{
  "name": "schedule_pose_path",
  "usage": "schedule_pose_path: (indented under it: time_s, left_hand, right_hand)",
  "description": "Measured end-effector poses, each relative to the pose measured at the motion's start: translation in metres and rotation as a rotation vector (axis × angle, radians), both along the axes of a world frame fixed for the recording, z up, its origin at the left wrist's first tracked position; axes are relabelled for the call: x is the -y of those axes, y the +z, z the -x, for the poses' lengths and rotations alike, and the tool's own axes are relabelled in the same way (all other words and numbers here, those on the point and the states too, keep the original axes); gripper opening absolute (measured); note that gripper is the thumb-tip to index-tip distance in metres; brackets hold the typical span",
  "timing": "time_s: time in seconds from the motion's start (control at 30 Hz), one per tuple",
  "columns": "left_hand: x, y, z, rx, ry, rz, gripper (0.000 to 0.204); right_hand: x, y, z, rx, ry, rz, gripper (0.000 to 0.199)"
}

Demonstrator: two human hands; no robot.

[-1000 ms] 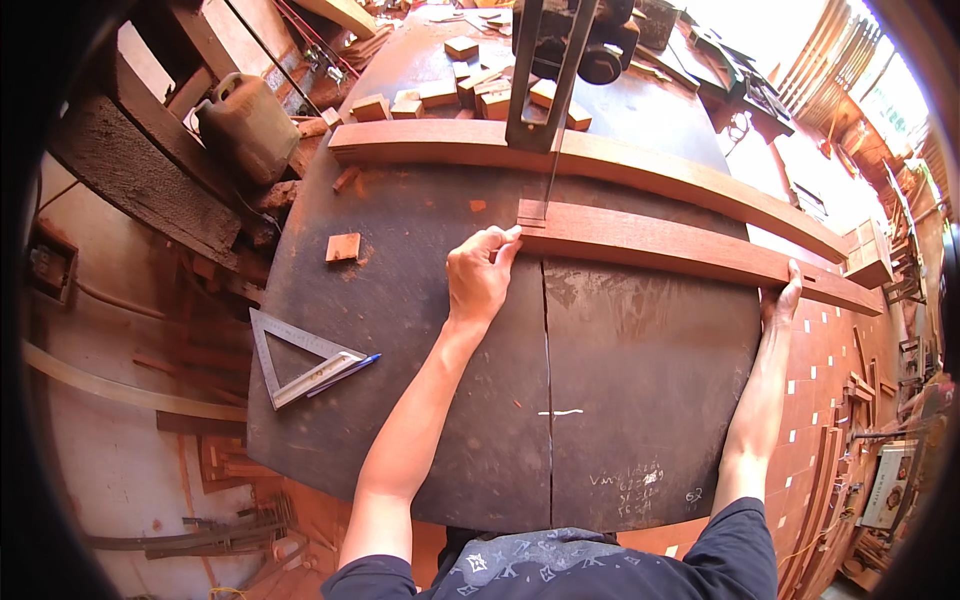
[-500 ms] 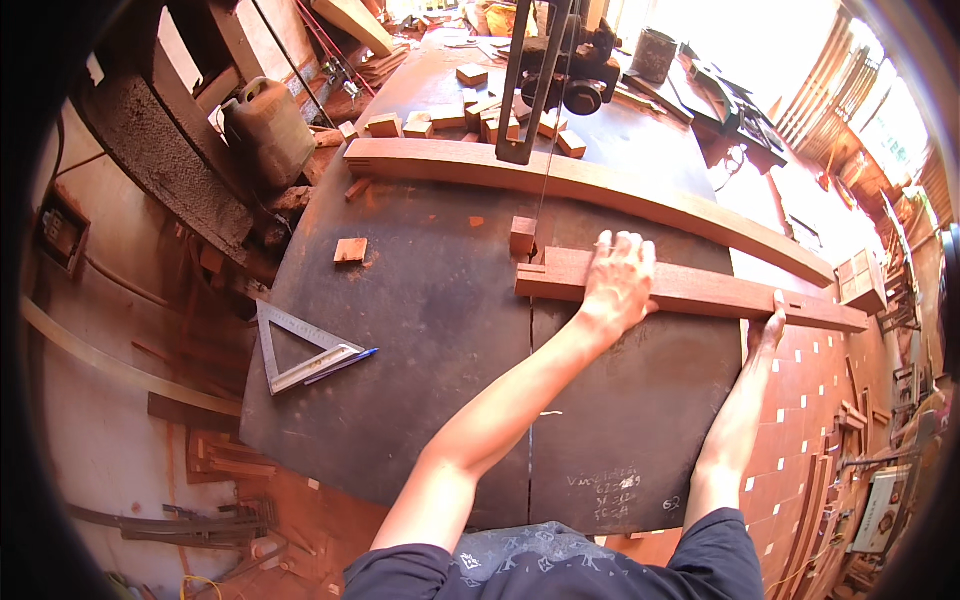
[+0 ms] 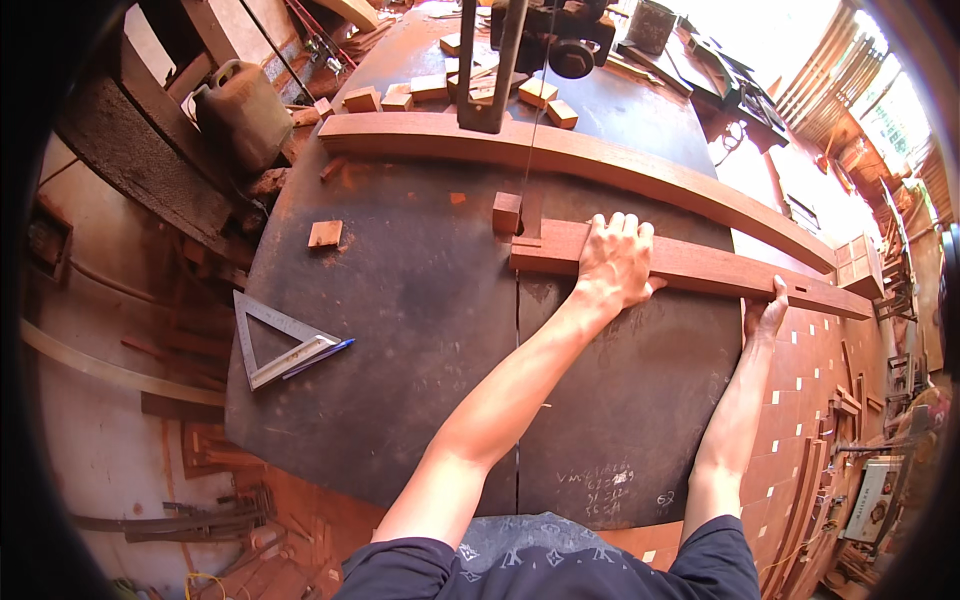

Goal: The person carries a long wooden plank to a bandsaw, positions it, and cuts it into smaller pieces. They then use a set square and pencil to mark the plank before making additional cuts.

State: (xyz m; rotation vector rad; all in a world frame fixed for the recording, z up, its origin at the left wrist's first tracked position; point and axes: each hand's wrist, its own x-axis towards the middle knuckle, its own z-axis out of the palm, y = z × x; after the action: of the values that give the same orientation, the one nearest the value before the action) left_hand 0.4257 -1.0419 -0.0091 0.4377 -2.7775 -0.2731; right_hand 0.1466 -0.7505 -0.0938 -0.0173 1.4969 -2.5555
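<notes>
A long reddish wooden beam (image 3: 690,268) lies across the dark saw table (image 3: 400,300), its left end close to the thin bandsaw blade (image 3: 531,150). That end shows a cut step, and a small slot is visible farther right. My left hand (image 3: 617,265) grips the beam near its left part, fingers over the top and thumb on the near side. Near the right end, past the table edge, my right hand (image 3: 768,308) holds the beam with its thumb up on it; the other fingers are mostly hidden. A small wooden block (image 3: 506,212) sits left of the blade.
A longer beam (image 3: 620,172) runs across the table behind. Below the saw's guide post (image 3: 484,110) lie several wood offcuts (image 3: 430,87). At left are a square offcut (image 3: 325,234), a metal triangle square (image 3: 243,330) and a blue pen (image 3: 322,358). A jerrycan (image 3: 245,115) stands beyond.
The whole view has shifted a little. Against the small block and blade, the held beam has slid slightly to the right; both hands keep their grip.
</notes>
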Motion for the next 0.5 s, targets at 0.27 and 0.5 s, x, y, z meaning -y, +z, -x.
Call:
schedule_pose_path:
  time_s: [0.27,0.5]
  left_hand:
    - [0.007,-0.001,0.011,-0.027,0.000,-0.028,0.073]
    - [0.015,-0.001,0.014,-0.014,0.019,-0.008,0.072]
  right_hand:
    - [0.000,0.000,0.012,-0.003,0.040,0.044,0.049]
    - [-0.001,0.004,0.008,0.046,0.047,0.005,0.051]
